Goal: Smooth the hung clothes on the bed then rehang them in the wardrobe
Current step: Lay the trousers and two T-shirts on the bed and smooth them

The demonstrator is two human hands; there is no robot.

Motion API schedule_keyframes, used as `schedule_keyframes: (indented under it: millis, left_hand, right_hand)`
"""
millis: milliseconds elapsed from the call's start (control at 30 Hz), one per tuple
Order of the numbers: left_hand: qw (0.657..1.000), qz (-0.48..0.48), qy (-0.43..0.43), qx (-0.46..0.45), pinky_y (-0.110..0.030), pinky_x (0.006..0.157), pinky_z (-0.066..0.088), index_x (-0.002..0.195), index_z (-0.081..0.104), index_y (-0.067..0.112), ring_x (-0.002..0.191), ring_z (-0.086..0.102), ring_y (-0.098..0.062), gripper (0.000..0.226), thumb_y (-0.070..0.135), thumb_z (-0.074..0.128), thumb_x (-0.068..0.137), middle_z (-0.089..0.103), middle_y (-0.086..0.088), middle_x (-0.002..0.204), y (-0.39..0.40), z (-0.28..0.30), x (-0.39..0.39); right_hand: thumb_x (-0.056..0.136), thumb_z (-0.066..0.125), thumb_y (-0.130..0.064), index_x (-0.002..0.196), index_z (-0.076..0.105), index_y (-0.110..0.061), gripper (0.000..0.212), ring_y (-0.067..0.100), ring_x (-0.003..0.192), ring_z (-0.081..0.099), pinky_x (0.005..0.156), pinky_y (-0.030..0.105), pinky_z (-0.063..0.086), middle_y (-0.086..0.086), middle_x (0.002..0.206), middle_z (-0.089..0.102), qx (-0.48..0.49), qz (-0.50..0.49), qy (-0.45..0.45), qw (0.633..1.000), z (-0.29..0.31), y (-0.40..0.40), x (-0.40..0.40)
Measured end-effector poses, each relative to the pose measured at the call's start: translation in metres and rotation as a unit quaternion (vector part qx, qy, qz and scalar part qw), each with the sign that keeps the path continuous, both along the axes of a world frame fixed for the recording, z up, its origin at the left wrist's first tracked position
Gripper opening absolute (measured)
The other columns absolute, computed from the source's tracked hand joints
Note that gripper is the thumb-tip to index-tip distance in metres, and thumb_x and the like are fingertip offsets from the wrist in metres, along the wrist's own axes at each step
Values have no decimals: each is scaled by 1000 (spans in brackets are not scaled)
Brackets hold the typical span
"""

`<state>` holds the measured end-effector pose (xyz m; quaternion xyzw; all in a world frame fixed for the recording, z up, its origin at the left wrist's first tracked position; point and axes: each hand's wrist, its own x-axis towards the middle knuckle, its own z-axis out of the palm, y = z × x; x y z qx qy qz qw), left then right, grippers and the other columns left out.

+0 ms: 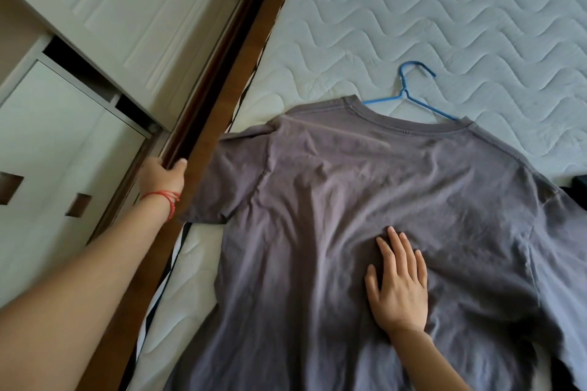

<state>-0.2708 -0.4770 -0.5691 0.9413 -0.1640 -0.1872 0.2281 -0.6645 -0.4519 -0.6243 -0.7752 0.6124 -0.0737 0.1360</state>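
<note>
Grey cotton fills most of my view: a t-shirt spread flat on the bed, its hem cut off by the bottom edge and its far sleeve running out past the right edge. Something dark sits at that right edge, too clipped for me to name. A blue hanger lies on the quilted white mattress, its hook pointing away from me and its shoulders tucked into the collar, so I see only the hook and two short stretches of the arms. The near sleeve lies over the wooden bed frame. The cloth is creased, with folds fanning out from the middle of the back.

My right hand rests flat on the shirt, fingers straight and slightly spread, palm down just below the middle of the back. My left hand is off the shirt, well to the side, fingers curled over the edge of the bed frame and gripping it; a red string bracelet circles that wrist. White wardrobe doors stand beyond the frame, one panel slid partly open onto a dark gap.
</note>
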Motion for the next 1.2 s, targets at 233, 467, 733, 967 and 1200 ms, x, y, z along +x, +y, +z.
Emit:
schedule_keyframes:
  millis: [233,467,733,967,1200]
  left_hand:
    - [985,47,165,34,-40,95,45,110,58,-12,111,57,-38,58,36,67,79,60,-25,119,23,-33,-23]
    - [999,-15,4,-42,-42,81,48,90,69,-7,90,61,-44,25,17,64,82,68,-29,90,50,-33,-24]
    - [988,-82,-114,67,-47,74,47,90,65,-2,95,57,-46,18,13,59,84,63,-29,100,76,-21,-46]
    - [940,-261,-218,-7,-49,88,43,110,59,6,110,50,-41,33,14,62,78,54,-20,117,0,-6,-46]
    - [895,-375,-224,92,-45,91,36,115,60,12,110,50,-39,30,17,56,86,57,-19,115,-57,-21,-39]
  right_hand:
    - [81,38,-33,124,51,-13,49,21,134,29,115,29,6,9,141,48,-5,3,5,1000,-2,0,0]
    - [82,37,-33,124,52,-12,50,21,135,28,115,29,6,9,142,47,-3,1,8,1000,-1,1,-1]
    - [82,36,-33,124,52,-11,50,22,135,29,114,31,8,9,142,47,0,0,6,1000,0,1,-1]
    - [82,37,-33,125,48,-14,48,22,135,29,114,31,8,9,142,47,-7,-2,1,1000,-2,0,-1]
    - [81,38,-33,125,46,-16,48,22,134,30,114,32,9,9,141,47,-16,-2,0,1000,-5,0,-1]
